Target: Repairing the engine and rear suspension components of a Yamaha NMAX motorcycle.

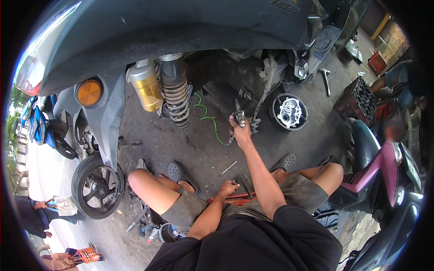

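My right hand [240, 131] is stretched out in front of me, its fingers wrapped round a metal air blow gun [238, 111] whose nozzle points away from me. A green coiled air hose [209, 118] runs to the gun's lower end. Just beyond the gun are the greasy parts of the scooter's underside [268, 77]. My left hand [228, 186] rests low near my lap with the fingers curled together; whatever is in them, if anything, is too small to make out. Near it lie a thin pale rod [228, 168] on the ground and a dark flat bar [245, 185].
A spring shock absorber [176, 92] with a gold canister [148, 88] hangs at left. A round basin [289, 113] holding a metal casing, a hammer [326, 81] and a crate [357, 101] are at right. A pink scooter [375, 174] and a wheel [97, 187] flank me.
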A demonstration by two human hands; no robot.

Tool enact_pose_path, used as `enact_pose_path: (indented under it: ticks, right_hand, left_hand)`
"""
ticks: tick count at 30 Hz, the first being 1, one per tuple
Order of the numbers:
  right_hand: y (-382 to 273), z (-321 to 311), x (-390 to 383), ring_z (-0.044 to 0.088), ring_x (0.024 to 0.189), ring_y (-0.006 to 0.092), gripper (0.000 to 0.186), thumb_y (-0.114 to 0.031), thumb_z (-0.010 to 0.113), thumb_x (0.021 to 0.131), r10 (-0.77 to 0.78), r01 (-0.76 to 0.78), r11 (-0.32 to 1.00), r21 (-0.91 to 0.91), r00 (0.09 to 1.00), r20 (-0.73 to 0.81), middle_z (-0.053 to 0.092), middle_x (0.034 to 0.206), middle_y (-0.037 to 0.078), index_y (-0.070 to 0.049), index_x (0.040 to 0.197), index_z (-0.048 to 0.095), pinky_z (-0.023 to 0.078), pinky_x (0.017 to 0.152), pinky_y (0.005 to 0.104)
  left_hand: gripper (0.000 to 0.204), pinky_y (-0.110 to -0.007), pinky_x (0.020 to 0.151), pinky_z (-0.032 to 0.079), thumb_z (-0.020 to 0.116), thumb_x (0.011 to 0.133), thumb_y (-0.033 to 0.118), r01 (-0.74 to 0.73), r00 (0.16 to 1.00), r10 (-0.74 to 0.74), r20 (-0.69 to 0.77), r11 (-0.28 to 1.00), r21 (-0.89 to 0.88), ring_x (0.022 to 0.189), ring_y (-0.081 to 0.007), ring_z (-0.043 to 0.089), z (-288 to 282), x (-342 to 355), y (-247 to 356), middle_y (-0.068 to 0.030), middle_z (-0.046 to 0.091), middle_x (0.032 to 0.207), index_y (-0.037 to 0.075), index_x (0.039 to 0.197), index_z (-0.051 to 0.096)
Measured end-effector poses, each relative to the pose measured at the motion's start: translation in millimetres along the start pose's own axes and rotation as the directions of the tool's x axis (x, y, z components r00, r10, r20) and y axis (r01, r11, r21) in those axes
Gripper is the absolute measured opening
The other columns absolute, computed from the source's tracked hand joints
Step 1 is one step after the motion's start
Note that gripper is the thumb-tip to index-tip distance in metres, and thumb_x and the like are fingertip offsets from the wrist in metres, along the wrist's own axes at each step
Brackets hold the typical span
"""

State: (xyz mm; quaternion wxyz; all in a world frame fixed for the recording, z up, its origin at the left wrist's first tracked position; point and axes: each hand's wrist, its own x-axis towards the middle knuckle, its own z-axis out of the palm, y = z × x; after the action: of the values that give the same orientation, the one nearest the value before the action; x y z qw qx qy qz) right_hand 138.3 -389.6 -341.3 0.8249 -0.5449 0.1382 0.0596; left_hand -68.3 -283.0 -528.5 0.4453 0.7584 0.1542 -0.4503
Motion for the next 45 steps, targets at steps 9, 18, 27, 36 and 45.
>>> enact_pose_path:
  ticks: [9,18,27,36,45]
  right_hand:
    - [63,-25,-1,0.055,0.066,0.0152,0.019,-0.018,0.062,0.092,-0.065,0.15,0.96,0.236,0.94,-0.335,0.056,0.09,0.004,-0.008,0.105,0.05,0.049,0.053,0.0305]
    - [157,-47,-34,0.066,0.082,0.0241,0.028,-0.026,0.061,0.093,0.537,-0.092,0.61,0.787,0.778,-0.326,0.06,0.103,0.009,-0.007,0.111,0.053,0.057,0.07,0.0416]
    - [207,-93,-47,0.065,0.095,0.0259,0.038,-0.036,0.062,0.09,0.605,-0.231,0.642,0.731,0.738,-0.298,0.063,0.107,0.014,-0.007,0.112,0.05,0.055,0.076,0.0436]
    - [261,-95,-92,0.036,0.134,0.0313,0.073,-0.031,0.069,0.081,0.437,-0.214,0.25,-0.944,0.895,-0.088,0.032,0.149,0.011,-0.018,0.143,0.034,0.038,0.102,0.0493]
    - [300,-149,-86,0.03,0.137,0.0226,0.042,-0.022,0.04,0.094,0.451,0.399,-0.321,-0.859,0.862,0.232,0.029,0.151,-0.003,-0.024,0.135,0.05,0.029,0.107,0.0502]
  left_hand:
    - [0.036,-0.046,0.083,0.046,0.051,0.093,0.033,-0.035,0.848,0.047,-0.528,0.999,0.033,0.092,-0.0355,0.064,-33,-11,48,-0.0196,0.068,0.091,0.002,0.092,0.069]
    - [0.064,-0.053,0.105,0.03,0.071,0.074,0.014,-0.143,0.636,0.602,-0.483,0.706,0.693,0.13,-0.0339,0.034,-80,-28,100,-0.0139,0.037,0.137,0.013,0.132,0.046]
    - [0.054,-0.054,0.109,0.027,0.068,0.081,0.036,-0.192,0.826,0.564,-0.008,0.294,0.936,0.123,-0.0266,0.048,-98,41,105,-0.0106,0.057,0.122,0.012,0.127,0.052]
    - [0.042,-0.047,0.094,0.037,0.06,0.086,0.043,0.018,0.854,0.457,-0.248,0.45,0.893,0.101,-0.0299,0.061,-145,23,32,-0.0132,0.066,0.099,0.006,0.106,0.061]
    - [0.042,-0.045,0.098,0.036,0.066,0.081,0.041,-0.118,0.768,0.598,-0.231,0.486,0.866,0.101,-0.0301,0.059,-136,-15,37,-0.0132,0.065,0.1,0.004,0.102,0.064]
